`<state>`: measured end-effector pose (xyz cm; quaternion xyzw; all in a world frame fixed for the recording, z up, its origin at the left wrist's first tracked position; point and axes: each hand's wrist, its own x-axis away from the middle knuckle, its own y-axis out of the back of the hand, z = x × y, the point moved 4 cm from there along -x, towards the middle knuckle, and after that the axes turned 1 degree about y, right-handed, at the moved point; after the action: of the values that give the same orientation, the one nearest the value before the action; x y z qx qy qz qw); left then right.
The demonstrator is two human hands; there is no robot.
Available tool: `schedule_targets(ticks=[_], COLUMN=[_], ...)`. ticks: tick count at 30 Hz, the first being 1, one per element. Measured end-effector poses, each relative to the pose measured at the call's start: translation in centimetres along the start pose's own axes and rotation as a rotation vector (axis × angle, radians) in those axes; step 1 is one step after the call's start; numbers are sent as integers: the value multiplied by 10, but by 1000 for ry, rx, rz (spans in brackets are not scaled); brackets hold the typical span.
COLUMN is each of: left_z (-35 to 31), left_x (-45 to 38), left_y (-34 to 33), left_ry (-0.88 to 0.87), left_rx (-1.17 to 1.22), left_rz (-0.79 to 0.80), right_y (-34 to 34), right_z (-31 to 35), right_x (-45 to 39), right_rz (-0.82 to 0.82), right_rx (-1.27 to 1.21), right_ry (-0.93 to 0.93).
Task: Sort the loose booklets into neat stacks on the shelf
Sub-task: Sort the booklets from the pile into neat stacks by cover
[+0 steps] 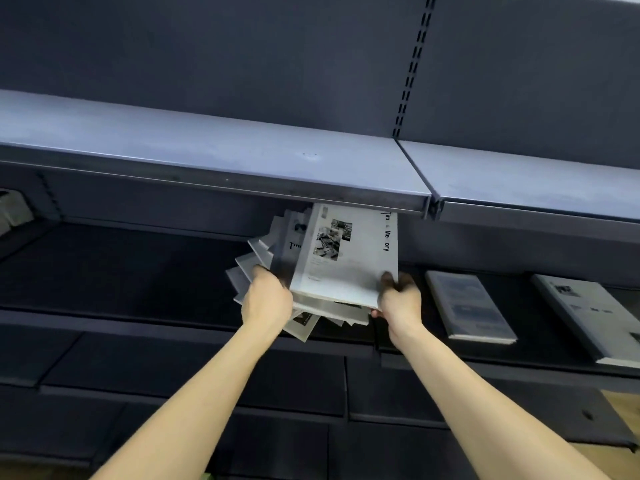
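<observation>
A messy pile of white booklets [263, 258] lies fanned out on the dark middle shelf [138, 268]. On top is a booklet [349, 268] with small photos and the title "Time & Memory". My right hand [398, 299] grips that top booklet at its near right corner, thumb on the cover. My left hand [266, 296] holds the left side of the fanned pile, fingers curled over its edges. The far ends of the booklets are hidden under the upper shelf.
A grey upper shelf [207, 161] overhangs the pile. To the right on the middle shelf lie a neat stack of booklets [467, 306] and another stack [588, 317]. Dark lower shelves [207, 375] run below. Wooden floor [623, 410] shows at the right.
</observation>
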<state>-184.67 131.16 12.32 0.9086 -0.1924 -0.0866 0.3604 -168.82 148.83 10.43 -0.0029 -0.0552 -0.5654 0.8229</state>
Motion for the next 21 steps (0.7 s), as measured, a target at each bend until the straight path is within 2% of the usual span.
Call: schedule_targets(ticks=[3,8,12,18,21], left_z=[11,11,5,-2,-1], left_x=[6,7,13,16,20], left_y=[-7,-8,-16,-20,-20], left_ry=[-22,-16,-52,0,29], left_rx=[-73,107,9,119,166], left_rz=[59,119,165,197,226], right_y=[-3,2,5,4,3], right_z=[-6,-8,0,-6,-11], right_x=[-1,-2,0,-1,4], right_rz=[41,37,96,79,117], right_rx=[56,142,252,541,475], right_ry=[11,44,83,122,65])
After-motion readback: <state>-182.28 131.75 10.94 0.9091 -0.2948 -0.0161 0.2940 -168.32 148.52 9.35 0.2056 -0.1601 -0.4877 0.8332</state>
